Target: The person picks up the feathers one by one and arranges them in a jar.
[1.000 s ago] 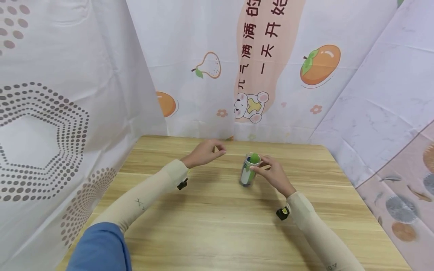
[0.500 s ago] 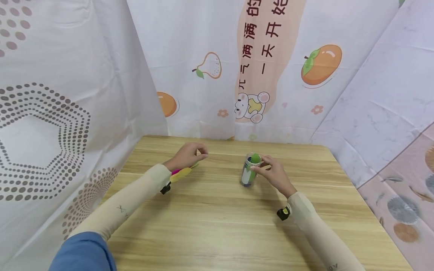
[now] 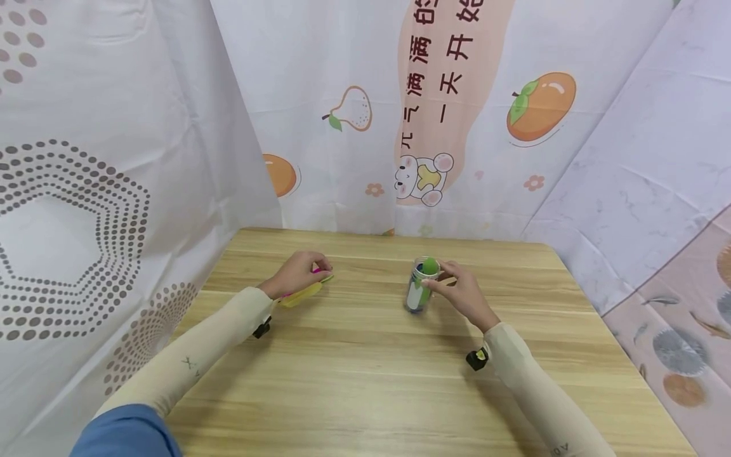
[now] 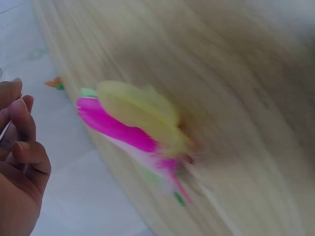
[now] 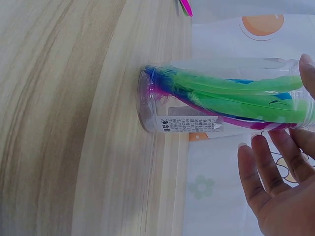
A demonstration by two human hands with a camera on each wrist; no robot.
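My right hand (image 3: 461,297) grips a clear plastic jar (image 3: 415,297) near its mouth, thumb and fingers on opposite sides. The jar stands upright on the table; green feathers (image 5: 231,101), blue feathers (image 5: 165,78) and a magenta feather (image 5: 236,124) are inside. My left hand (image 3: 298,273) hovers over loose feathers at the table's left, fingers loosely bent, with nothing visibly held. Among them lie a yellow feather (image 4: 138,105), a magenta feather (image 4: 115,125) and a bit of green. In the head view the hand partly covers this pile.
The wooden table (image 3: 365,368) is backed by a printed white curtain (image 3: 320,171), with more hanging cloth (image 3: 63,254) along the left side. Each wrist carries a small black camera, such as the right one (image 3: 476,359).
My left hand has moved left, away from the jar side, and come over the loose feathers, which were hidden behind the arm at first. My right hand and the jar stay put.
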